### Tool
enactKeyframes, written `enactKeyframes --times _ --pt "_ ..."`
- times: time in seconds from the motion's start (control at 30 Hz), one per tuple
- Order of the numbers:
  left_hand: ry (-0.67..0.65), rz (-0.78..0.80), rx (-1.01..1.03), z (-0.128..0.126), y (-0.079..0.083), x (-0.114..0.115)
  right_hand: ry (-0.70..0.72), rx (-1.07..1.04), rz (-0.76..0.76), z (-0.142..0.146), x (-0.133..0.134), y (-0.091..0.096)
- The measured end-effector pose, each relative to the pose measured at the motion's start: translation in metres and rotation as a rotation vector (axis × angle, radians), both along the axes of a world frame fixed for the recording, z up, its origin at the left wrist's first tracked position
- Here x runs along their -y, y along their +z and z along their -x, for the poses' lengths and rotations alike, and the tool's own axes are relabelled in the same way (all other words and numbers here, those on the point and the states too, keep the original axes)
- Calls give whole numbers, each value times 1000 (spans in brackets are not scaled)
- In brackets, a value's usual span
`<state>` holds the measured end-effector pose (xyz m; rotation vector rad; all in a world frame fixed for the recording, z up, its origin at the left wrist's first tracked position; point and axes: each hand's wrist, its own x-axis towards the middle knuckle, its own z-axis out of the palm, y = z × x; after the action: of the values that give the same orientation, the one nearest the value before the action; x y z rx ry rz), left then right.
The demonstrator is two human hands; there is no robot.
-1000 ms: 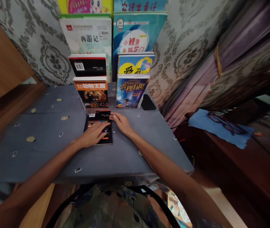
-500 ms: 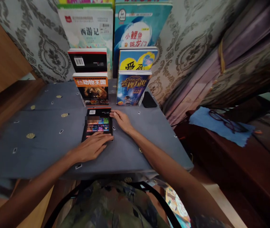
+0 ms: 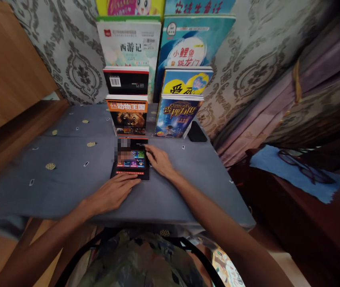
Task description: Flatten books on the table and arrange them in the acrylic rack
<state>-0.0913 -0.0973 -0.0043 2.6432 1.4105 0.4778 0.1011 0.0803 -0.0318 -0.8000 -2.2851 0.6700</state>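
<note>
A black book (image 3: 131,159) lies flat, back cover up, on the grey cloth-covered table (image 3: 68,175). My left hand (image 3: 113,193) rests open and flat on the cloth just below the book's near edge, fingertips touching that edge. My right hand (image 3: 159,159) lies with fingers stretched along the book's right edge. Behind the book, several books stand in a tiered display rack: an orange lion book (image 3: 129,115), a blue fantasy book (image 3: 177,117), and taller ones behind.
A black phone (image 3: 196,131) lies by the rack at the table's back right. Patterned curtains hang behind. To the right a dark wooden surface holds a blue cloth (image 3: 295,173) with glasses on it. A wooden panel stands at left.
My left hand has slid off the book's cover toward me and now rests at its near edge, uncovering the cover. My right hand stays at the book's right edge.
</note>
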Motion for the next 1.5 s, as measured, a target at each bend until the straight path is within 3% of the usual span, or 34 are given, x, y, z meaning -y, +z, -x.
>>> enactKeyframes --times 0.23,0.43,0.53,0.7,0.8,1.17,1.33,1.5 --pt "113 -54 119 36 2 22 -4 29 -12 0 0 -1" --pt "152 -72 196 46 6 31 -44 99 -30 4 6 7" --pt "176 -110 189 47 1 34 6 130 -74 13 35 14" --pt "216 -126 179 47 -6 34 380 149 -117 30 112 18" --pt "211 -120 186 47 -6 33 415 221 -136 28 134 16" --pt "212 -122 245 44 -2 32 254 301 -181 -40 128 9" --pt "197 -105 214 44 5 26 243 307 -230 -46 128 7" --pt "212 -89 153 52 7 1 233 300 -229 -44 128 6"
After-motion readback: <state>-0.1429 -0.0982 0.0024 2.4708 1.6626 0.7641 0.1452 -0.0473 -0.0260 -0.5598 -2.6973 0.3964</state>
